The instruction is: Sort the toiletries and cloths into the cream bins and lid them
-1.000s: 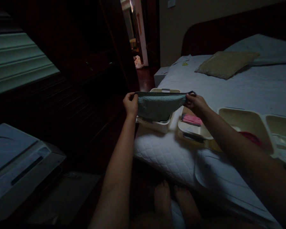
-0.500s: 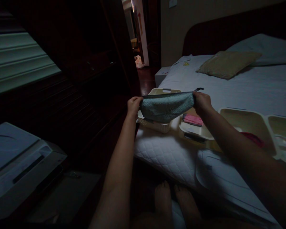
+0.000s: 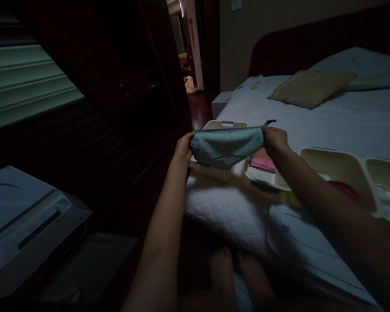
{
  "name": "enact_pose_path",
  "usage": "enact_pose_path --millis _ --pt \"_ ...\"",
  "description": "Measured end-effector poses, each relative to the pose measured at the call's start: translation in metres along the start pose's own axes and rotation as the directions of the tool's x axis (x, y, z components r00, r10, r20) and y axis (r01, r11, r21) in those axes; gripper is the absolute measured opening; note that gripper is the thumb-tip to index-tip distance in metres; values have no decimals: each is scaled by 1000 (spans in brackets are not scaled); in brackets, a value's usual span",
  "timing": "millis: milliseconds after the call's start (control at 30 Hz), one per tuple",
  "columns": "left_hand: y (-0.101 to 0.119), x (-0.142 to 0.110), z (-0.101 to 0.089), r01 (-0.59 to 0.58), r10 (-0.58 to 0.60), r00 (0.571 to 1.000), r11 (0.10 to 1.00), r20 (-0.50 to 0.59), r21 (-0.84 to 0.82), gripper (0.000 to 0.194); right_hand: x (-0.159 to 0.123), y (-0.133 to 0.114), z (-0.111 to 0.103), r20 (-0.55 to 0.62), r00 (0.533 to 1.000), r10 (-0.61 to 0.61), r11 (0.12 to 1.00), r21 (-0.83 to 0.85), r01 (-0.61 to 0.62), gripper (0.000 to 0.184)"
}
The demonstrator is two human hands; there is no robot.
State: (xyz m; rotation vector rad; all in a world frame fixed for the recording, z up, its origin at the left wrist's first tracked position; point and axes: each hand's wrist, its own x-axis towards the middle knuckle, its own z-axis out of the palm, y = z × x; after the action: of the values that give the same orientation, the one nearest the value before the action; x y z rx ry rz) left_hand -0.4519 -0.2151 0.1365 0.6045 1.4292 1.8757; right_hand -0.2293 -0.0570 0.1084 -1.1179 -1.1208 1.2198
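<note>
A small grey-green cloth (image 3: 226,145) hangs stretched between my two hands above the foot corner of a bed. My left hand (image 3: 183,148) pinches its left end. My right hand (image 3: 274,139) is closed on its right end, where a dark tab sticks up. Right behind and under the cloth stands a cream woven basket (image 3: 214,171) on the white quilted mattress (image 3: 227,208). A pink folded item (image 3: 262,163) lies in a cream tray (image 3: 263,178) just below my right hand.
Two more cream trays (image 3: 339,167) sit along the mattress edge to the right. A tan pillow (image 3: 308,86) lies further up the bed. Dark wooden furniture (image 3: 94,108) fills the left, and a white appliance (image 3: 26,225) stands at lower left. My bare feet (image 3: 237,273) are on the floor.
Both hands moved slightly right and closer together with the cloth, which now sags less widely and sits a bit higher over the basket.
</note>
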Motion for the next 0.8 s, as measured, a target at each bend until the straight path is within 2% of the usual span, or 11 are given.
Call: enact_pose_path --millis 167,300,433,600,700,800 --pt "-8 2 4 -132 139 985 989 -103 72 9 -14 -7 4 6 999 -36 999 13 36 12" --pt "-10 -4 16 -205 235 967 946 -93 252 10 -32 -17 12 92 991 -100 994 -24 103 9" --pt "-8 -13 35 -314 331 943 879 15 359 13 -56 -30 23 205 972 -112 993 -15 118 11" --pt "-5 -27 56 -430 380 903 806 201 408 20 -82 -39 34 420 877 -234 962 -31 271 16" --pt "-3 -34 62 -487 407 873 768 270 416 20 -90 -40 38 494 827 -270 944 -34 329 18" --pt "-2 -39 63 -535 427 843 726 327 432 19 -92 -39 38 533 797 -285 935 -29 354 21"
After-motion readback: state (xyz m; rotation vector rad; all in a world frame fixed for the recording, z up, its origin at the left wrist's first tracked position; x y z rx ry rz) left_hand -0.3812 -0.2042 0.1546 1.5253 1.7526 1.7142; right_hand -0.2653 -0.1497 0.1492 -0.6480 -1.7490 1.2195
